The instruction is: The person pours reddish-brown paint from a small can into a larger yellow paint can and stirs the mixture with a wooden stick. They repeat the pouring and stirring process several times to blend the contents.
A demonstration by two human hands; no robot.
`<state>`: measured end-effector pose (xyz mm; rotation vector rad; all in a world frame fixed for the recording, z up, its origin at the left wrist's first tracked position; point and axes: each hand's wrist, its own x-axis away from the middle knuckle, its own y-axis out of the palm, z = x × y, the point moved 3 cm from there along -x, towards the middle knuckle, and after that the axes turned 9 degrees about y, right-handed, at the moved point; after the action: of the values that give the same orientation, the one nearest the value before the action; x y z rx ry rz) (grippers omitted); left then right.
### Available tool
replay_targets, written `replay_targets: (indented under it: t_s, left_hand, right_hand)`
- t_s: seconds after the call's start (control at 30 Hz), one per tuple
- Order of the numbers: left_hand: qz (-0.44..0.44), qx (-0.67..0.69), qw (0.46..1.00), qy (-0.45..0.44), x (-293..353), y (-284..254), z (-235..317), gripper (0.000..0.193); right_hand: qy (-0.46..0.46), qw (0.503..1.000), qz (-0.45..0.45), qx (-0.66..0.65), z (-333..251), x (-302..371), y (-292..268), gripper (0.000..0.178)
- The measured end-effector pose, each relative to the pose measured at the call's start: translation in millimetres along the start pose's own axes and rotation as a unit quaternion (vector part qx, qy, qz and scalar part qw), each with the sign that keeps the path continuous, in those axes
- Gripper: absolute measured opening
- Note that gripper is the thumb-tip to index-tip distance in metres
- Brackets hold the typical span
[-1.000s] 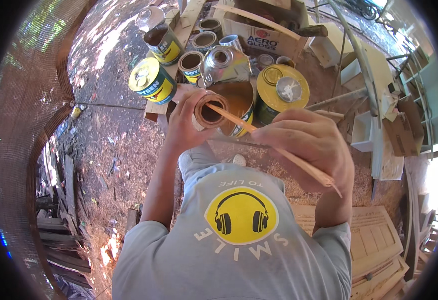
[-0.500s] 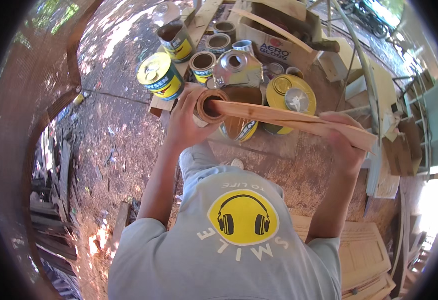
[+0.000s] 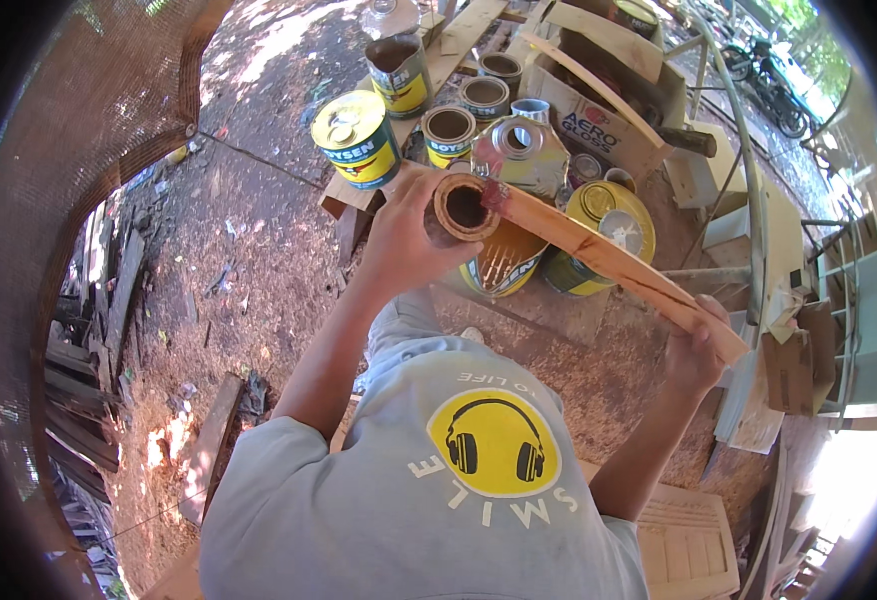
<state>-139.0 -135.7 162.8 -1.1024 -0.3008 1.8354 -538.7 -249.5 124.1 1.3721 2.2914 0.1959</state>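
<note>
My left hand (image 3: 399,225) is wrapped around a small open tin can (image 3: 446,215), tipped so that its brown-coated mouth faces up toward me. In my right hand (image 3: 697,345) is the far end of a long flat wooden stick (image 3: 604,250). Its other end, stained reddish brown, lies at the can's rim. Just below and behind the small can stands a larger open paint can (image 3: 499,285) with brown, streaked insides. A cut-open silvery metal container (image 3: 549,170) is behind the stick. To its right sits a yellow-lidded can (image 3: 599,208).
Left of the group stands a closed yellow-topped paint can (image 3: 357,140), near several open cans (image 3: 449,135). Behind is a cardboard box (image 3: 599,110) with wood strips across it. A metal pole (image 3: 749,180) rises at right. Panelled wooden boards (image 3: 687,540) lie at lower right.
The stick's stained end has come out of the small can to its rim. My right hand has moved lower and the stick slants more. The view has shifted.
</note>
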Motion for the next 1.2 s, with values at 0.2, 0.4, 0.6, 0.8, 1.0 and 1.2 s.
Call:
replay_targets:
  t_s: [0.2, 0.4, 0.6, 0.8, 1.0, 1.2]
  left_hand:
    - [-0.04, -0.012, 0.998, -0.037, -5.9, -3.2, 10.3, 0.078]
    - [-0.028, -0.019, 0.999, -0.03, -9.0, -3.4, 18.2, 0.075]
    - [-0.023, -0.048, 0.998, -0.022, -6.7, -0.5, 14.1, 0.073]
    - [-0.042, -0.047, 0.998, -0.029, -8.6, -1.8, 16.7, 0.072]
    - [-0.052, -0.118, 0.992, -0.003, -7.4, 2.5, 13.7, 0.07]
    - [-0.068, -0.111, 0.991, -0.041, -8.9, 3.6, 9.8, 0.064]
  right_hand:
    - [-0.004, 0.999, 0.004, 0.045, 3.9, 8.3, 5.3, 0.05]
    - [-0.003, 0.999, 0.003, 0.048, 2.0, 8.3, 18.3, 0.048]
    - [0.011, 0.999, -0.023, 0.023, 3.0, 9.0, 25.7, 0.042]
    - [0.017, 0.999, -0.049, 0.017, 10.3, 13.8, 17.1, 0.045]
    - [0.004, 0.999, -0.043, 0.025, 10.3, 15.1, 21.3, 0.046]
    - [0.007, 1.0, -0.001, 0.006, 11.1, 18.2, 19.0, 0.05]
